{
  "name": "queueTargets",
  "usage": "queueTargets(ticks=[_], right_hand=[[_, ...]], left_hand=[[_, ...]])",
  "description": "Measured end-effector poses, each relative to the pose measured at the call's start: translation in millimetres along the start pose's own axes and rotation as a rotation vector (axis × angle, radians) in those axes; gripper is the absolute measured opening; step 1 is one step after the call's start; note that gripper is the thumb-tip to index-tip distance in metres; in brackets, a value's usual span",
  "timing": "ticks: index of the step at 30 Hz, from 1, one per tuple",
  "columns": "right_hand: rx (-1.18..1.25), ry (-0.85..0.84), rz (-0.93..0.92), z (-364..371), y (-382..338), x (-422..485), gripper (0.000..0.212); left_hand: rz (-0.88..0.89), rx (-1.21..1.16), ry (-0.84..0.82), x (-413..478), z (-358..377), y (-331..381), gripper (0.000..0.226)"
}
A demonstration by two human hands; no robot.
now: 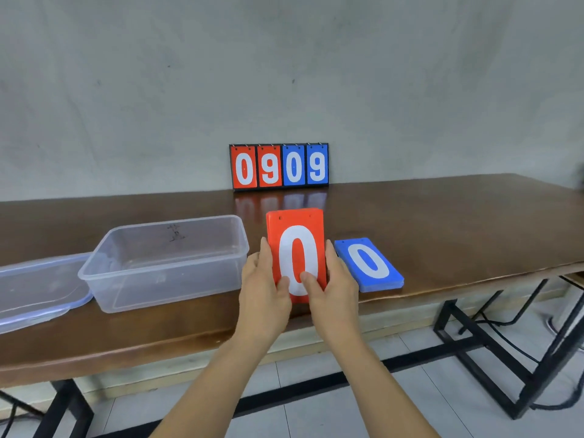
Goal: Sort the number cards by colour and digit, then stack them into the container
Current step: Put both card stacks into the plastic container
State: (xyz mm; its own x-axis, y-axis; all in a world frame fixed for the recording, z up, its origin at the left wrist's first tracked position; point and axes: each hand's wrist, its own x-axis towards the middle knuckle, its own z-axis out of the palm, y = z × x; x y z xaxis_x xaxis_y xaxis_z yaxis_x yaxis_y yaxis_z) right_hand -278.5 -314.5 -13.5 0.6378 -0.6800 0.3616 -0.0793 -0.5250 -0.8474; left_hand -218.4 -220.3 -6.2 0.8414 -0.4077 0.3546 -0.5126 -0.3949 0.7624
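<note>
Both hands hold the red stack of number cards (297, 235) upright near the desk's (442, 222) front edge, with a white 0 on the facing card. The left hand (262, 289) grasps the stack's left edge and the right hand (335, 289) its right edge, each with its thumb pressed on the front face. Whether the stack's bottom edge touches the desk cannot be told.

At 3 o'clock from the red stack, just beside the right hand, a blue stack of number cards (369, 263) lies flat on the desk, also with a 0 on top. At 9 o'clock stands the clear plastic container (164, 292), holding no cards, and past it at far 9 o'clock lies its clear lid (38, 289). At 12 o'clock, against the wall, a flip scoreboard (279, 165) shows red 0 9 and blue 0 9.
</note>
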Motion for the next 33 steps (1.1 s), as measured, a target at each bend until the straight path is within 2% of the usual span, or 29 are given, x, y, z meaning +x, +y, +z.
queueTargets(ticks=[6,15,20,24,33], right_hand=[[0.025,-0.026,-0.074,12,12,29,0.056],[0.1,-0.04,-0.098,20,34,29,0.057],[0.053,-0.049,-0.115,21,35,29,0.064],[0.018,-0.046,-0.105,23,31,27,0.067],[0.026,0.002,-0.116,24,27,28,0.053]], left_hand=[[0.065,-0.063,0.103,18,12,-6,0.066],[0.024,-0.134,0.167,20,24,-10,0.067],[0.045,-0.145,0.167,20,31,-17,0.055],[0.037,-0.141,0.158,20,33,-17,0.06],[0.014,-0.141,0.18,20,32,-15,0.07]])
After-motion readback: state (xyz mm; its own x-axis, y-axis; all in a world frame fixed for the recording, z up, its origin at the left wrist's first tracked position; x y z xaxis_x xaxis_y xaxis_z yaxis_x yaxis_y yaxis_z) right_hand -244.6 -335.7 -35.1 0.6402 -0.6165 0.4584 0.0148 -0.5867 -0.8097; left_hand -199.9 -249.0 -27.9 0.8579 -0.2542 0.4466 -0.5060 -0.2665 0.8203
